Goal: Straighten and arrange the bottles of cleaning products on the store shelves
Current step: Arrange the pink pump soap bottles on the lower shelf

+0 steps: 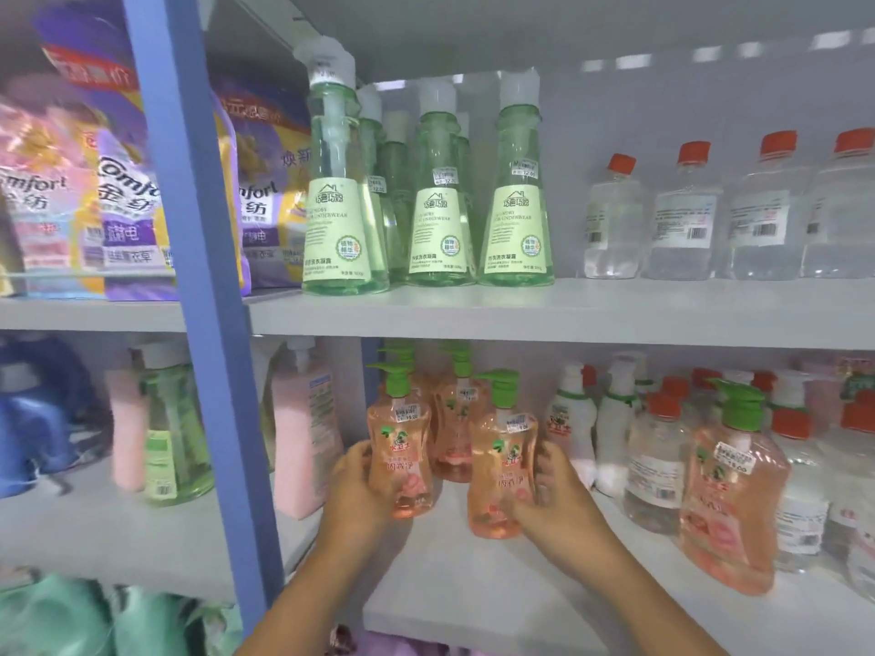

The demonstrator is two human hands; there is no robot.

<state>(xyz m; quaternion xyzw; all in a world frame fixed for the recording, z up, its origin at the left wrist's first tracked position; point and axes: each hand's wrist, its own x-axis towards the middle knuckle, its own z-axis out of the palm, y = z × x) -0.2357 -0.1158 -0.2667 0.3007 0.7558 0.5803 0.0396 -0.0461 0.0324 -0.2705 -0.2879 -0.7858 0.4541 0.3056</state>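
Peach-pink translucent pump bottles with green pump heads stand on the middle white shelf (pixel 497 598), and both hands are on the front pair right now. Starting far left, beyond the blue upright post (pixel 203 277), purple and pink softener pouches (pixel 118 196) fill the upper shelf, with a blue jug (pixel 33 419) and a green clear bottle (pixel 175 437) below them, all blurred. Just right of the post, a tall pale pink pump bottle (pixel 303 442) stands at the edge of the middle shelf. Next, the left hand (pixel 352 494) wraps its fingers round the left peach pump bottle (pixel 400 447), its grip closed on the lower body; the bottle stands upright on the shelf. Beside it, the right peach pump bottle (pixel 502 461) stands upright too, nearer the front, with the right hand (pixel 551 504) curled round its right side, fingers across the label. A third peach pump bottle (pixel 457 419) sits behind, between the two. Overhead, green cone-shaped bottles with white caps (pixel 435 201) line the upper shelf. Further right, white bottles with green collars (pixel 573 419), clear bottles with orange-red caps (pixel 656 461), and another large peach pump bottle (pixel 731 494) near the shelf front.
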